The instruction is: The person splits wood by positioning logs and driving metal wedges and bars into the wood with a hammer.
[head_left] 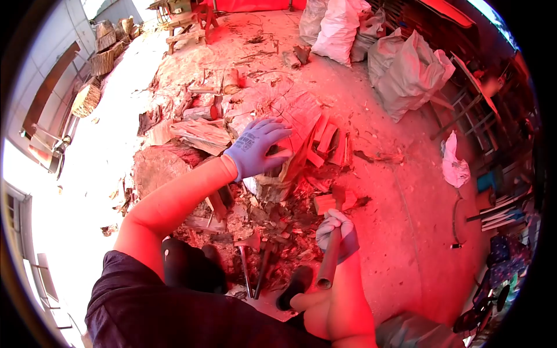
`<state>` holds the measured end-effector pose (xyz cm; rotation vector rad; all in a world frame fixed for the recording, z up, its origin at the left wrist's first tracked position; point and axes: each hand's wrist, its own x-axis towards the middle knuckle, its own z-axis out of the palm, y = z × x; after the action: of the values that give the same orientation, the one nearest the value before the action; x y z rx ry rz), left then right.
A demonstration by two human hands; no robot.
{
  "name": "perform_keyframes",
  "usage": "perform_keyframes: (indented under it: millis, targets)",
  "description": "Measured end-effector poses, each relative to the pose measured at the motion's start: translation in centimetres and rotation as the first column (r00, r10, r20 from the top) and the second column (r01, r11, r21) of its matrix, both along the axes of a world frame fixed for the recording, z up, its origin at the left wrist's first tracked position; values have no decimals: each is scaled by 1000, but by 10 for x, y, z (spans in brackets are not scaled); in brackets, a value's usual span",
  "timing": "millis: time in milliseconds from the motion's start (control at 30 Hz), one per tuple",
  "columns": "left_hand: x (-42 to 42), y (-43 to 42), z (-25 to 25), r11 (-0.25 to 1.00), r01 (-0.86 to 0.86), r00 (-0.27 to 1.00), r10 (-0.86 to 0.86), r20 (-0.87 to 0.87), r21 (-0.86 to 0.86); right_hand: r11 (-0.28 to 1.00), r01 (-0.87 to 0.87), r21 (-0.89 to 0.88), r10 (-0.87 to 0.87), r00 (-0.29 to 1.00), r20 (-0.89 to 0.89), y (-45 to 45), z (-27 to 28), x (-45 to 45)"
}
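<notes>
My left hand [261,145], in a light purple-grey work glove, has its fingers spread and thumb apart beside the top of an upright piece of wood [295,162]. Whether it touches the wood I cannot tell. Behind it is a wide chopping block [290,107] with a cracked top. My right hand [339,233], gloved too, is closed around the thick round handle of an axe [329,261]. The axe's head points away from me and is seen edge-on, over a split piece of wood [325,203].
Split firewood [200,133] is heaped left of the block, with sticks [331,142] at its right. Another axe [248,243] stands near my feet among bark chips. Filled sacks [409,69] stand back right; round logs [87,98] line the left wall.
</notes>
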<state>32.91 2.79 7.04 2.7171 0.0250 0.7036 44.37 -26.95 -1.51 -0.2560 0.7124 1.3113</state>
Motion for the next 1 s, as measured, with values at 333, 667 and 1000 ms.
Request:
perform_keyframes:
  millis: [333, 667, 1000]
  targets:
    - [-109, -196, 20, -65, 83, 891, -443, 104, -994, 916, -239, -322, 372, 805, 462, 2, -9, -30]
    - [-272, -287, 21, 540, 442, 892, -347, 289, -716, 983, -31, -179, 135, 782, 608, -24, 30, -162]
    - [-363, -350, 0, -124, -318, 948, -37, -316, -940, 978, 66, -195, 173, 251, 952, -15, 111, -309]
